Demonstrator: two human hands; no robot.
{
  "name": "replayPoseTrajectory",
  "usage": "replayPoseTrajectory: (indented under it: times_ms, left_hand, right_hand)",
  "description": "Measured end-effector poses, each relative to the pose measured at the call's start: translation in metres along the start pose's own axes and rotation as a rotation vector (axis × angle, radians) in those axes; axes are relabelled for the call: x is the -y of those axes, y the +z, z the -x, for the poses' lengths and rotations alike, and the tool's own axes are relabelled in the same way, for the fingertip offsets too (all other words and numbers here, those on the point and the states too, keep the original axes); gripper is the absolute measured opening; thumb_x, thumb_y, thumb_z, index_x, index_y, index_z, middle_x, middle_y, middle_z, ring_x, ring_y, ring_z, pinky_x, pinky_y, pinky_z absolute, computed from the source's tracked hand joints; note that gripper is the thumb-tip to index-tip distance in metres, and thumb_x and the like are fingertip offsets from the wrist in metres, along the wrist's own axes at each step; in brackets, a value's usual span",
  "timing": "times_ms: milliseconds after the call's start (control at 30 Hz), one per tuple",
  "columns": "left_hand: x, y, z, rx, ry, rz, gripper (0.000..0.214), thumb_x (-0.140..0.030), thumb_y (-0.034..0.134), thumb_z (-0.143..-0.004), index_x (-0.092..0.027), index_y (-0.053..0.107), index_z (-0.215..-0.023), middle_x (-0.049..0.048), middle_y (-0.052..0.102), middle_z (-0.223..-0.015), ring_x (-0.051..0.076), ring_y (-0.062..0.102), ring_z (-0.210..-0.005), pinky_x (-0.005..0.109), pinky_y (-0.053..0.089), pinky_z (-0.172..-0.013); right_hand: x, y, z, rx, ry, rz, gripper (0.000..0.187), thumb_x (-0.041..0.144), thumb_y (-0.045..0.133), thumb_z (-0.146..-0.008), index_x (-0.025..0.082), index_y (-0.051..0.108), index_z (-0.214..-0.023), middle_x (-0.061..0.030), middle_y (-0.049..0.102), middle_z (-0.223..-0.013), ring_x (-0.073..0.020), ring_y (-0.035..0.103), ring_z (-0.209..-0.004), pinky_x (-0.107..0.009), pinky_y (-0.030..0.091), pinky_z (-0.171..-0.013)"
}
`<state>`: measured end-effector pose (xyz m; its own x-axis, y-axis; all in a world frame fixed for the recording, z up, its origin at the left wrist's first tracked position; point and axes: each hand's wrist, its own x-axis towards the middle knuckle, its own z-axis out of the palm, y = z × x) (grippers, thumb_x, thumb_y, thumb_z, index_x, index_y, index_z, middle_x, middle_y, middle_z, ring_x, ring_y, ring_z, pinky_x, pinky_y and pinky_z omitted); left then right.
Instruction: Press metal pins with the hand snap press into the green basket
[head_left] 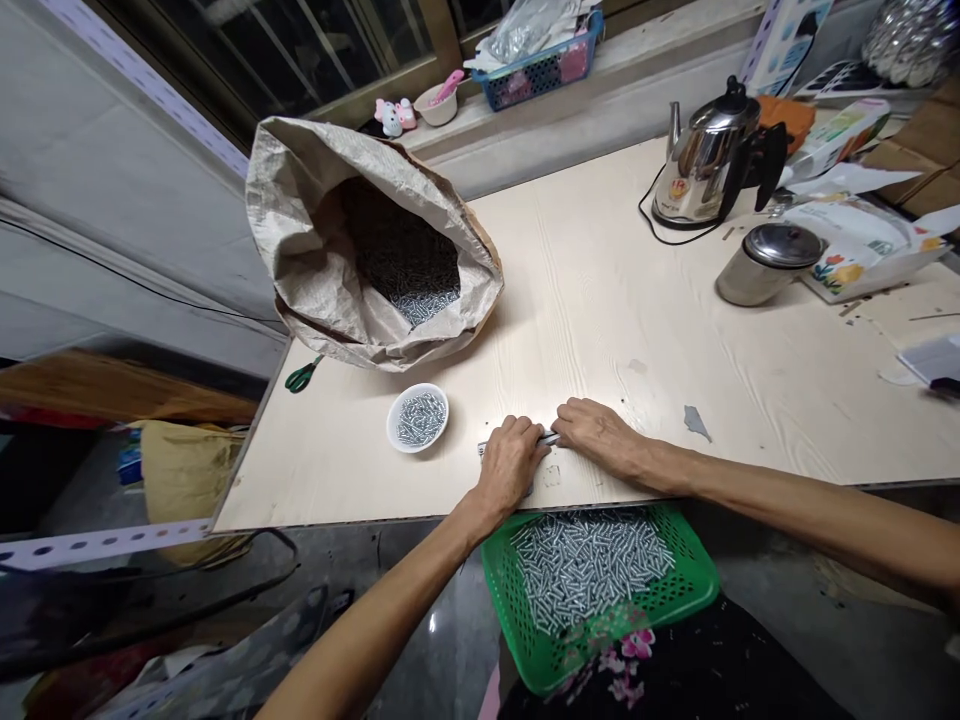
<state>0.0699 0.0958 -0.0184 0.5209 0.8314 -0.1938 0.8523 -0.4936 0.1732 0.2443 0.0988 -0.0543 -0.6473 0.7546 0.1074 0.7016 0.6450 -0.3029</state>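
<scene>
My left hand [510,462] and my right hand [596,432] rest together on the pale wooden table [637,330] near its front edge. Both have fingers curled and pressed onto a small flat packet [550,439] that shows only as a sliver between them. A small white bowl [418,417] of silver screws stands just left of my left hand. Below the table edge, on my lap, sits a green plastic basket [600,590] holding a heap of the same screws.
A large open paper sack [367,250] of screws stands at the back left, green-handled scissors [302,376] beside it. At the back right are a steel kettle [709,160], a lidded steel pot [769,262] and cartons. A blue basket [544,65] sits on the sill.
</scene>
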Motion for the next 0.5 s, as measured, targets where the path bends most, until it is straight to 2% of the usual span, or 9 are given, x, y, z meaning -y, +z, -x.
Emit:
replayPoseTrajectory:
  times_ms: [100,200,267,367,433,500]
  left_hand:
    - [0.001,0.004,0.002,-0.047,-0.040,-0.018,0.018,-0.025,0.056,-0.088,-0.016,0.059,-0.103,0.0080,0.063,-0.103,0.024,0.055,-0.098,0.038,0.049,-0.083]
    - [-0.006,0.014,0.019,-0.187,-0.012,-0.039,0.043,-0.023,0.059,-0.086,-0.016,0.047,-0.127,0.0131,0.052,-0.132,0.030,0.045,-0.122,0.046,0.044,-0.097]
    - [-0.015,0.026,0.036,-0.258,0.051,-0.045,0.054,-0.023,0.058,-0.086,-0.017,0.038,-0.136,0.0129,0.040,-0.144,0.032,0.029,-0.136,0.050,0.038,-0.104]
    - [-0.029,0.043,0.055,-0.279,0.088,-0.030,0.056,-0.030,0.054,-0.089,-0.018,0.033,-0.140,0.0119,0.037,-0.147,0.032,0.021,-0.140,0.053,0.035,-0.107]
    - [-0.035,0.050,0.059,-0.276,0.078,-0.003,0.053,-0.033,0.052,-0.091,-0.018,0.035,-0.139,0.0122,0.042,-0.144,0.032,0.027,-0.138,0.054,0.035,-0.106]
    - [-0.036,0.054,0.058,-0.271,0.076,0.035,0.051,-0.034,0.051,-0.091,-0.017,0.038,-0.137,0.0123,0.048,-0.139,0.031,0.035,-0.134,0.055,0.035,-0.106]
  right_hand:
    - [-0.008,-0.003,-0.005,-0.019,-0.009,0.016,0.009,0.024,0.060,-0.088,0.015,0.059,-0.088,-0.0077,0.058,-0.087,-0.0215,0.049,-0.082,-0.033,0.041,-0.072]
    - [-0.021,-0.017,-0.005,-0.039,-0.082,-0.050,0.042,0.039,0.067,-0.083,0.013,0.054,-0.113,-0.0126,0.057,-0.105,-0.0245,0.049,-0.093,-0.035,0.043,-0.078]
    - [-0.028,-0.023,-0.006,-0.055,-0.089,-0.068,0.044,0.041,0.061,-0.087,0.014,0.050,-0.119,-0.0133,0.057,-0.110,-0.0246,0.050,-0.096,-0.036,0.043,-0.079]
    - [-0.032,-0.018,-0.012,-0.097,-0.014,0.007,0.024,0.027,0.055,-0.091,0.017,0.055,-0.112,-0.0109,0.059,-0.105,-0.0244,0.050,-0.092,-0.036,0.042,-0.075]
    - [-0.031,-0.009,-0.021,-0.109,-0.011,0.070,0.012,0.018,0.052,-0.091,0.017,0.059,-0.101,-0.0087,0.060,-0.097,-0.0235,0.049,-0.087,-0.034,0.040,-0.072]
    - [-0.031,-0.001,-0.031,-0.123,-0.032,0.105,0.013,0.013,0.048,-0.092,0.018,0.060,-0.089,-0.0069,0.059,-0.090,-0.0219,0.047,-0.084,-0.032,0.038,-0.071]
